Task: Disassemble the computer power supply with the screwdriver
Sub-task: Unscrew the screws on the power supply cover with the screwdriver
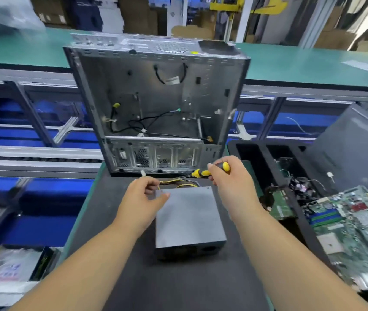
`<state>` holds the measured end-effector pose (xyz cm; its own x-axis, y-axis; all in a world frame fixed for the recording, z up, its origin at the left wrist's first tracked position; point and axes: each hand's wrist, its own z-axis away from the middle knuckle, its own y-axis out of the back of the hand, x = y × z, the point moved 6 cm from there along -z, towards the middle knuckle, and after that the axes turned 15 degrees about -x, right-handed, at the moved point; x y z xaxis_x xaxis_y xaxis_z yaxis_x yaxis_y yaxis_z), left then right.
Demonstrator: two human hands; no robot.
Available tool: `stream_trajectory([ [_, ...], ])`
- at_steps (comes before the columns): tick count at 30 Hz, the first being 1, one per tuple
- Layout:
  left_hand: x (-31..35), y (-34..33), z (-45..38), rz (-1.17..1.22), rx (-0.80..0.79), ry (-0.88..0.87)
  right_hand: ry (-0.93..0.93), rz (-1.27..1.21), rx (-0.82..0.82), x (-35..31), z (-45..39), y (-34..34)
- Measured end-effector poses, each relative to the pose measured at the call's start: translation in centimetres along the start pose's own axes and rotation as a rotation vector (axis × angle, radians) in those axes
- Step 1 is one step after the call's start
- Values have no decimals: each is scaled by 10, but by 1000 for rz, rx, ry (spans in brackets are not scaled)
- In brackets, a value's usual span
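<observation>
The right hand [225, 176] is gripping the yellow-and-black handle of a screwdriver [210, 171], fingers curled round it, with the shaft pointing left and slightly down toward the far edge of the power supply [188, 217]. The tip is lost among the wires and too blurred to place exactly. The left hand [143, 196] is lying with its thumb touching the far left corner of the power supply's flat grey top, while its curled fingers are closing on the yellow and black wires [176, 182] that are coming out of the unit's far side; whether they are truly pinching a wire or only touching it cannot be told.

The power supply, a grey metal box, is sitting flat on the dark mat of the worktop [178, 283], roughly at its middle, between the two forearms and just nearer the person than both hands. Its near face is showing dark openings.

Just beyond the wires, an opened computer case [156, 104] is standing at the far edge of the mat, its inside facing the camera with loose cables hanging in it. Toward the right edge, a black tray [252, 153] is holding circuit boards [353, 227] and tangled cables.
</observation>
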<state>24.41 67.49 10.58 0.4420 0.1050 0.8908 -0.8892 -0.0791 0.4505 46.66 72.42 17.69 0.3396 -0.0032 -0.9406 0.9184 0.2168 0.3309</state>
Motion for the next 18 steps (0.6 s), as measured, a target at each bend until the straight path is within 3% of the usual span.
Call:
stream_trajectory([
  [6,-30,9,-25,26,-201,43,15,133,36,-21,-14,-37],
  [11,-45,2,-35,157,-307,33,158,325,71,-32,-12,-50],
  [18,-52,-4,-36,309,-300,36,261,390,27,-34,-20,-60],
])
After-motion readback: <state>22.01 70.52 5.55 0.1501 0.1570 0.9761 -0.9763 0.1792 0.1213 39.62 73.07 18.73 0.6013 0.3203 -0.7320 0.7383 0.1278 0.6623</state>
